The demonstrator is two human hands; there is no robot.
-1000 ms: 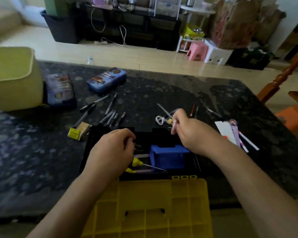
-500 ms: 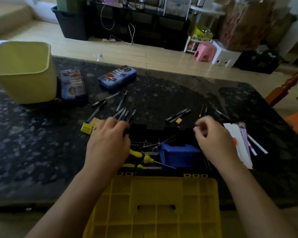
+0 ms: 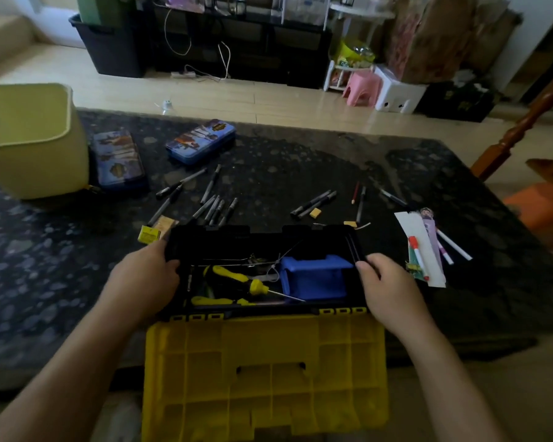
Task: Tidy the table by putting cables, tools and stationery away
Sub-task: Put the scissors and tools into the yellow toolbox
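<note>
Head view shows the black toolbox (image 3: 268,237) directly in front of the person, near the front edge of the dark table (image 3: 300,167). Its long axis runs from left to right. The left hand (image 3: 144,275) grips the left end wall with curled fingers, and the right hand (image 3: 387,288) holds the right end wall in the same way. The box therefore lies exactly between the two hands, and neither hand is nearer than the other. The yellow lid (image 3: 262,371) is open and hangs from the near side toward the person, over the table edge.

Inside the box lie a yellow-handled screwdriver (image 3: 237,277), some thin wires, and a blue insert (image 3: 313,279) on the right side.

The person probably means to shift or turn the box, and any push forward has little room. A group of pens (image 3: 216,208) lies just behind the far wall, with a small yellow packet (image 3: 149,234) at the far-left corner. Two more pens (image 3: 313,204) and an eraser (image 3: 315,213) lie behind the right part.

To the right, near the right hand, are a marker (image 3: 419,256) and paper strips. Farther away on the left stand two pencil tins (image 3: 201,141) and a pale green bin (image 3: 35,145).
</note>
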